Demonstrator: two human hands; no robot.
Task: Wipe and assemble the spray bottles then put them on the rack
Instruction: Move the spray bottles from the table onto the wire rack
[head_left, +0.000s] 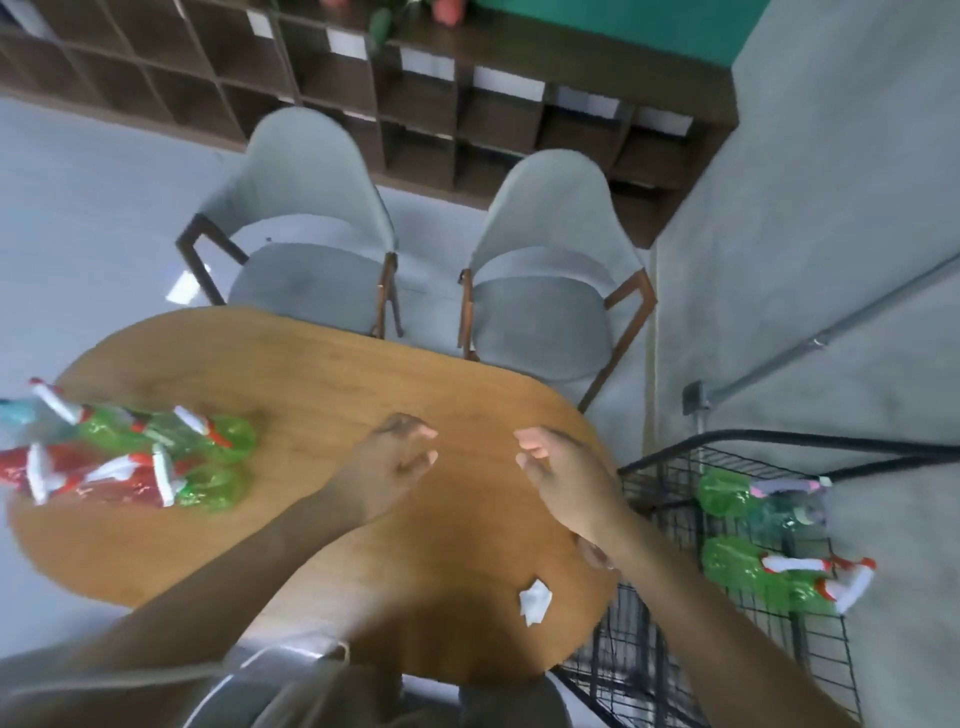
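Head view, looking down on an oval wooden worktop (322, 374). Both forearms reach forward over its middle. The left hand (392, 462) hovers above the wood with fingers loosely curled and spread, holding nothing. The right hand (558, 467) hovers just beside it, near the worktop's right edge, fingers likewise relaxed and slightly bent, also holding nothing. The two hands are apart, with bare wood between them.

At the worktop's left end lies a heap of spray bottles (135, 457), green and red translucent bodies with white and red trigger heads, lying on their sides and touching one another; motion blur hides whether each head is fitted. A crumpled white wipe (535, 601) lies on the near right part of the worktop, under the right forearm.

To the right of the worktop stands a black wire rack (670, 467). In it lie more spray bottles (763, 566), green, with trigger heads, on their sides.

Beyond the worktop stand two grey upholstered chairs (311, 249) side by side, and behind them a dark cubby shelf (426, 119).
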